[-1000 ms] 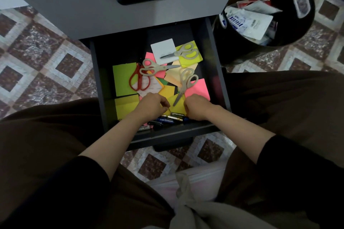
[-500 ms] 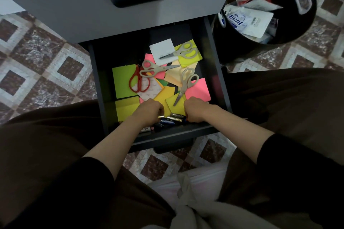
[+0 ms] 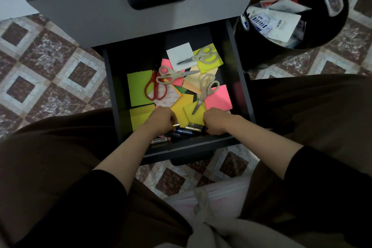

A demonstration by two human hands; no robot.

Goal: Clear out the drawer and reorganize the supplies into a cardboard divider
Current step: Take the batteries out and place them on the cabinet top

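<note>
Dark batteries (image 3: 183, 131) lie in a loose row along the front edge of the drawer (image 3: 191, 146), long axes running left to right. My left hand (image 3: 161, 121) and right hand (image 3: 216, 123) curl over their opposite ends, fingers closed on them.

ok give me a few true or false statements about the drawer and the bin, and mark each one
1. The left hand and right hand are both at the batteries by the front of the drawer. True.
2. Every pair of scissors has red handles. False: only the red scissors do; the grey scissors number three.
3. The bin is empty. False: it holds wrappers.
4. The upper drawer is shut. True.
5. The paper squares sit in one neat stack. False: the notes lie scattered.
</note>
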